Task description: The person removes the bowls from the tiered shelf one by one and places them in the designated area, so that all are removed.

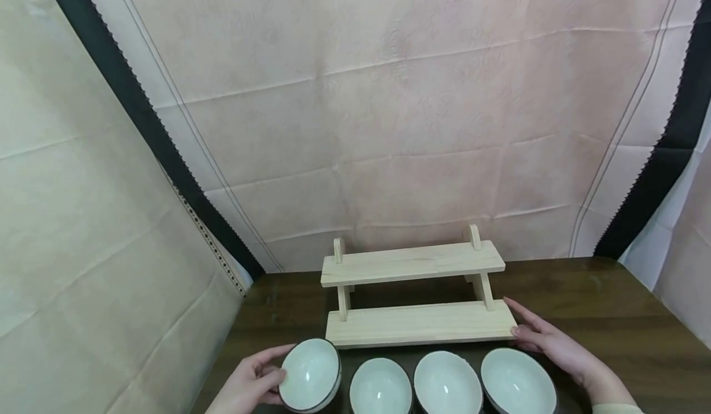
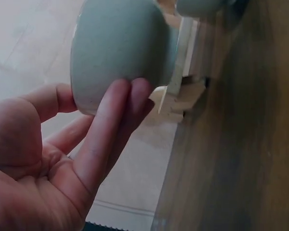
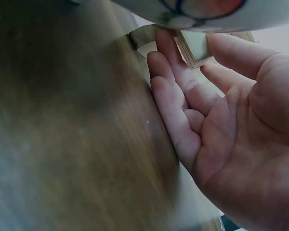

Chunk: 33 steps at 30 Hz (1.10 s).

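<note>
A white bowl [image 1: 309, 374] with a dark rim is in my left hand [image 1: 250, 382], thumb at its near side and fingers around its outer wall. In the left wrist view the fingertips lie against the pale bowl's side [image 2: 120, 53]. My right hand [image 1: 555, 343] holds the right end of a two-tier wooden shelf stand [image 1: 422, 324], at the lower board. In the right wrist view the board's end [image 3: 196, 47] sits between thumb and fingers. The held bowl is just off the stand's front left corner.
Three more white bowls, left [image 1: 381, 386], middle [image 1: 448, 382] and right [image 1: 518, 380], stand in a row before the stand on a dark surface. Brown wooden table [image 1: 577, 290] surrounds them. Pale fabric walls [image 1: 422, 124] rise behind and at both sides.
</note>
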Each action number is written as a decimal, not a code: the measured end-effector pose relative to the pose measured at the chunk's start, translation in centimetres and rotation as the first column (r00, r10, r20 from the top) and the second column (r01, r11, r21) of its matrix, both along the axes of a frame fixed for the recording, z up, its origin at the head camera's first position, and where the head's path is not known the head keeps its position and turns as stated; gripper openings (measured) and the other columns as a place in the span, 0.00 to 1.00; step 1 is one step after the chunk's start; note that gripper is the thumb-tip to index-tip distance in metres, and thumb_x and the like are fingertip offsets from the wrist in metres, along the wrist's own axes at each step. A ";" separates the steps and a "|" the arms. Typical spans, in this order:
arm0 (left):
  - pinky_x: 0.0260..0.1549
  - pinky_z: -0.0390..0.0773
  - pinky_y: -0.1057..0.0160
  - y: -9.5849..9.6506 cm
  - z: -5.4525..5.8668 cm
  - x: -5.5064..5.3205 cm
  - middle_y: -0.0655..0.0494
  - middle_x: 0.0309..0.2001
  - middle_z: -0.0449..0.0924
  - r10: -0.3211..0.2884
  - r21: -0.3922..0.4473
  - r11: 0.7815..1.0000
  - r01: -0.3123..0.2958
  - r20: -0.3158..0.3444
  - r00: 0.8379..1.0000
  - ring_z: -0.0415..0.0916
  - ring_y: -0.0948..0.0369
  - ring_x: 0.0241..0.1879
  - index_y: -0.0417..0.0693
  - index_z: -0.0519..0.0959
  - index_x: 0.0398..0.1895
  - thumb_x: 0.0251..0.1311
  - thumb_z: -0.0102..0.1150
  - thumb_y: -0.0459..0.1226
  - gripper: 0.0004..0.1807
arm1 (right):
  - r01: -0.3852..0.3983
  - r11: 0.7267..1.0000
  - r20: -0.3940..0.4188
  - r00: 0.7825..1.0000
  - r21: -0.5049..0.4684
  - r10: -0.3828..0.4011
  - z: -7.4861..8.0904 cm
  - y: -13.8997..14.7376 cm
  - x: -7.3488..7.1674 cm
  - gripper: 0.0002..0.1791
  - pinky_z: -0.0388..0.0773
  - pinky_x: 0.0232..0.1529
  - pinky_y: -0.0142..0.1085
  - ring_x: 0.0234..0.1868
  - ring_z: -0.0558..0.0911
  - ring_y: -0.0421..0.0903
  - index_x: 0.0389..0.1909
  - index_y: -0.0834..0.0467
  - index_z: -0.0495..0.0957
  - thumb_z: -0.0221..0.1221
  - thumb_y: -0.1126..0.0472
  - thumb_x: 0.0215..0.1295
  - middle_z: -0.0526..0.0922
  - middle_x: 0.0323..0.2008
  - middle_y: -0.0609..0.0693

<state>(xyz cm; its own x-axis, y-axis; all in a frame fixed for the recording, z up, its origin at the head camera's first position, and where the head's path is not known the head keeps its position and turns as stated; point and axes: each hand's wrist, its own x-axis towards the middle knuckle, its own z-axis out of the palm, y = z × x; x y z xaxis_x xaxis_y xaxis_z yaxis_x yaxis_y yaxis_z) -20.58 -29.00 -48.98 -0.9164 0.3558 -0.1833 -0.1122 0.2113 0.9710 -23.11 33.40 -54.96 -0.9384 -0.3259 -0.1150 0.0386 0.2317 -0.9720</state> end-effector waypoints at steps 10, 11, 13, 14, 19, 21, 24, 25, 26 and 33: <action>0.39 0.91 0.47 -0.8 -1.0 -0.8 0.44 0.41 0.86 -0.039 -0.056 0.998 0.040 0.017 0.999 0.86 0.50 0.43 0.26 0.66 0.75 0.71 0.56 0.29 0.31 | 0.028 0.999 0.007 1.000 0.042 -0.028 0.1 0.1 -0.2 0.41 0.80 0.56 0.35 0.67 0.77 0.68 0.86 0.61 0.37 0.49 0.53 0.86 0.50 0.77 0.83; 0.39 0.91 0.47 -0.9 -1.1 -0.8 0.45 0.41 0.86 -0.035 -0.065 0.997 0.037 0.022 0.999 0.86 0.50 0.43 0.26 0.66 0.75 0.70 0.56 0.29 0.31 | 0.027 0.999 0.003 1.000 0.043 -0.027 0.1 0.1 -0.3 0.41 0.80 0.56 0.36 0.67 0.77 0.68 0.86 0.61 0.37 0.49 0.54 0.86 0.50 0.76 0.83; 0.39 0.91 0.47 -1.0 -1.3 -1.0 0.45 0.41 0.86 -0.034 -0.077 0.996 0.036 0.031 0.999 0.86 0.50 0.43 0.26 0.66 0.75 0.71 0.56 0.29 0.31 | 0.031 0.998 0.004 1.000 0.048 -0.031 0.1 0.1 -0.3 0.41 0.80 0.56 0.36 0.67 0.78 0.67 0.87 0.60 0.38 0.49 0.53 0.86 0.52 0.76 0.83; 0.39 0.91 0.47 -1.1 -1.4 -1.0 0.45 0.41 0.86 -0.037 -0.080 0.996 0.039 0.035 0.999 0.86 0.50 0.43 0.26 0.66 0.75 0.70 0.56 0.29 0.31 | 0.030 0.998 0.003 1.000 0.050 -0.030 0.0 0.1 -0.2 0.41 0.80 0.56 0.36 0.66 0.78 0.67 0.87 0.60 0.38 0.49 0.53 0.86 0.52 0.76 0.83; 0.39 0.91 0.47 -1.5 -2.0 -1.2 0.45 0.42 0.86 -0.071 -0.080 0.994 0.074 0.043 0.997 0.86 0.50 0.43 0.27 0.66 0.75 0.70 0.56 0.28 0.31 | 0.025 0.999 0.002 1.000 0.036 -0.025 -0.1 0.2 0.0 0.41 0.80 0.55 0.35 0.66 0.78 0.67 0.86 0.61 0.37 0.49 0.54 0.86 0.50 0.76 0.84; 0.39 0.91 0.46 -1.6 -2.2 -1.3 0.45 0.43 0.86 -0.087 -0.078 0.993 0.091 0.048 0.995 0.86 0.50 0.44 0.27 0.66 0.75 0.71 0.56 0.28 0.31 | 0.024 0.999 0.004 1.000 0.030 -0.024 -0.1 0.2 0.0 0.41 0.80 0.55 0.34 0.67 0.77 0.67 0.86 0.61 0.36 0.48 0.54 0.86 0.49 0.76 0.84; 0.39 0.91 0.45 -1.6 -2.5 -1.3 0.44 0.45 0.86 -0.106 -0.072 0.991 0.111 0.063 0.992 0.86 0.49 0.45 0.27 0.66 0.75 0.71 0.56 0.28 0.30 | 0.023 0.999 0.005 1.000 0.029 -0.024 -0.1 0.2 0.1 0.41 0.80 0.55 0.34 0.67 0.77 0.67 0.86 0.61 0.36 0.48 0.54 0.87 0.49 0.76 0.84; 0.39 0.91 0.45 -1.5 -2.5 -1.3 0.44 0.45 0.86 -0.112 -0.070 0.991 0.116 0.067 0.991 0.86 0.49 0.45 0.27 0.67 0.75 0.72 0.56 0.28 0.30 | 0.023 0.999 0.006 1.000 0.029 -0.023 -0.1 0.2 0.1 0.41 0.80 0.55 0.34 0.67 0.77 0.67 0.86 0.61 0.36 0.48 0.54 0.87 0.49 0.76 0.84; 0.39 0.90 0.45 -1.5 -2.6 -1.4 0.43 0.46 0.86 -0.115 -0.068 0.990 0.120 0.073 0.991 0.86 0.49 0.45 0.27 0.67 0.75 0.72 0.56 0.28 0.30 | 0.022 0.999 0.006 1.000 0.028 -0.022 -0.1 0.2 0.1 0.41 0.80 0.55 0.34 0.67 0.77 0.67 0.86 0.60 0.36 0.48 0.54 0.87 0.49 0.76 0.84; 0.43 0.90 0.43 -1.2 -2.8 -1.4 0.43 0.48 0.86 -0.157 -0.046 0.985 0.163 0.116 0.981 0.86 0.48 0.47 0.30 0.68 0.75 0.75 0.56 0.31 0.28 | 0.020 0.999 0.013 1.000 0.034 -0.021 0.0 0.2 0.0 0.41 0.80 0.56 0.36 0.68 0.76 0.68 0.86 0.61 0.36 0.48 0.54 0.87 0.46 0.77 0.84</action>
<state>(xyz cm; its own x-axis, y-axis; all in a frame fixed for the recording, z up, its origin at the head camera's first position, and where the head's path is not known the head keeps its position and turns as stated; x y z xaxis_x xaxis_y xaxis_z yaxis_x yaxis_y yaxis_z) -21.98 -30.16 -51.73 -0.8210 0.4827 -0.3050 -0.1798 0.2884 0.9405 -23.07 33.57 -54.98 -0.9432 -0.3021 -0.1383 0.0566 0.2639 -0.9629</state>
